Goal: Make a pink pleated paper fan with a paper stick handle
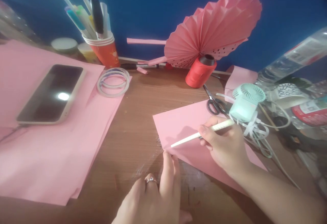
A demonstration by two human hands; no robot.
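White tool (189, 138) at the pink sheet's (178, 120) left end

A pink paper stack (76, 152) fills the left side, a phone (43, 96) lying on it and tape rolls (114, 94) at its right edge, below an orange cup (106, 52) of pens. A broad strip of brown tabletop (133, 115) separates stack and sheet — the widest room for moving. The left hand (153, 196) grasps nothing; its extended index fingertip meets the sheet's near left corner. The sheet lies flat and slanted, its near edge running down rightward. Over it, the right hand (224, 144) pinches the white tool, tip by that corner; contact is unclear. Behind stand a red spool (200, 74) and a pleated paper fan (212, 23). Scissors (211, 98) overlap the sheet's far edge. Rightward it tightens — mint fan (244, 106), white cable (267, 147), plastic bottle (298, 55).
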